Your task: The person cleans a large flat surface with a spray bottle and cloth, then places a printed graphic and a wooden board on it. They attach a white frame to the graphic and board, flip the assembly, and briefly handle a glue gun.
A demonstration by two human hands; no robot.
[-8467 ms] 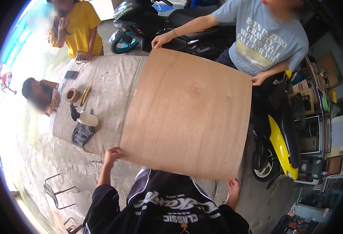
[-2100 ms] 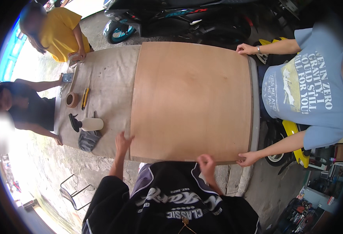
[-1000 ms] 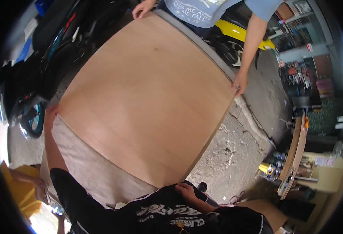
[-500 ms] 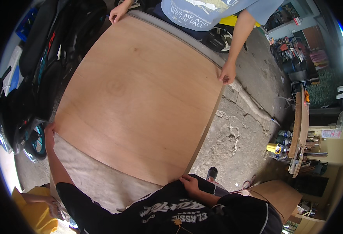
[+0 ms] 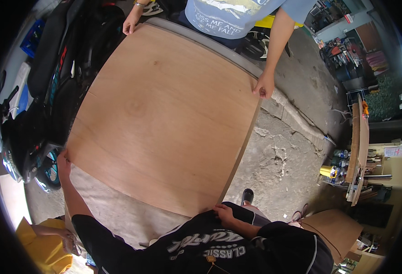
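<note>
One blue crate [image 5: 32,38], contents unclear, left of board [image 5: 164,118].

One large flat tan wooden board [image 5: 164,118]. Wearer's bare hands: two, left hand [image 5: 64,166], right hand [image 5: 224,213]. Co-workers: two, person in light-blue printed T-shirt [image 5: 228,18], person in yellow top [image 5: 45,251]. Motorcycles, partly visible: at least two, black motorcycle [image 5: 45,64] with teal-rimmed wheel [image 5: 51,171], yellow-and-black motorcycle [image 5: 264,21]. One black shoe [image 5: 247,195].

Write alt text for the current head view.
A person's left hand and right hand are at the near corners of a large wooden panel over a cloth-covered table. Opposite, a co-worker in a light blue shirt has both hands at the far corners. A black motorcycle stands at the left.
</note>
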